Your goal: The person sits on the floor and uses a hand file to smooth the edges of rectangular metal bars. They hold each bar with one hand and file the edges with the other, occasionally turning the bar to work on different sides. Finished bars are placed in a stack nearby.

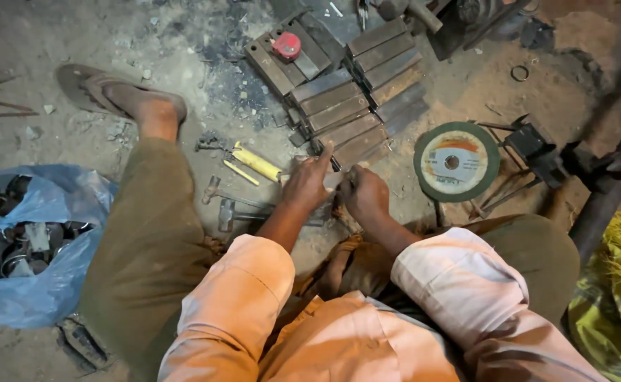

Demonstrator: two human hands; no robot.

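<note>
Two hands low over the dirt floor, person squatting, both working one spot at the near end of the stack of flat steel bars. Left hand is curled, fingertips pinched on a thin dark rod-like piece that pokes up past the knuckles; can't tell what it is. Right hand is closed in a loose fist just beside it, almost touching the left; whatever it grips is hidden under the knuckles. The bars lie straight ahead of the hands, slightly to the right, long axes running lower-left to upper-right, packed side by side in two rough rows. The nearest bar end touches or nearly touches the left fingertips, so the left hand is the closer one. Green cutting disc lies flat on the floor right of the right hand, near but apart. Yellow-handled tool lies left of the left hand, and two small hammers sit closer to the knee. Red round cap-like thing sits on the far bars. Blue plastic bag of metal rings is well off to the left, past the sandalled foot. Dark clamp or vice is at right, half lost in shadow. Contact point between the hands is blocked by the hands themselves.
</note>
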